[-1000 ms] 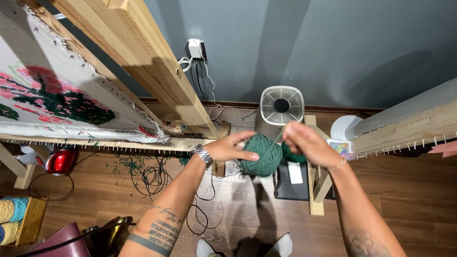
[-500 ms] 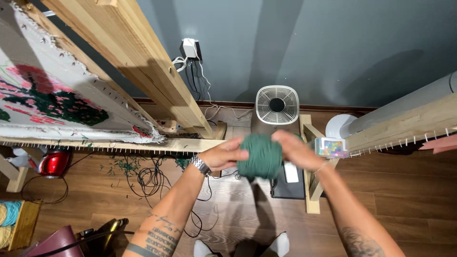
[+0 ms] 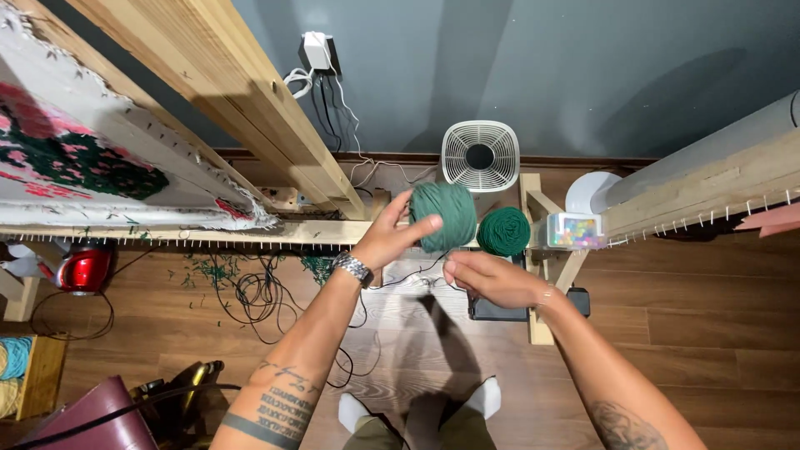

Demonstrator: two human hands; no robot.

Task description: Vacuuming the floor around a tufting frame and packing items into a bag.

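Since half a second ago your hands have parted: the right hand [image 3: 492,279] has dropped off the green yarn ball [image 3: 444,217] and now sits just below it, uncovering a second green ball [image 3: 503,231] on the wooden stand behind. Nearest you, your feet in white socks [image 3: 354,410] stand on wood-plank flooring, with a maroon bag [image 3: 83,417] at the lower left. Your tattooed left forearm rises to the left hand [image 3: 390,237], a metal watch [image 3: 353,268] on its wrist; its fingers are spread and curled round the soft, tightly wound ball, gripping it from the left side at chest height above the floor. Your right hand is loosely closed, thumb and fingertips pinched together on what looks like a thin dark strand running from the ball, though the strand is too fine to be sure. Beyond the hands, black cables [image 3: 258,292] tangle on the floor beside a shiny red appliance [image 3: 83,267]. The pale timber frame [image 3: 250,92] carries a tufted rug [image 3: 75,158] in pink, green and white with a shaggy edge. Farthest off, a square white fan [image 3: 480,156] with a ribbed grille stands against the grey wall.
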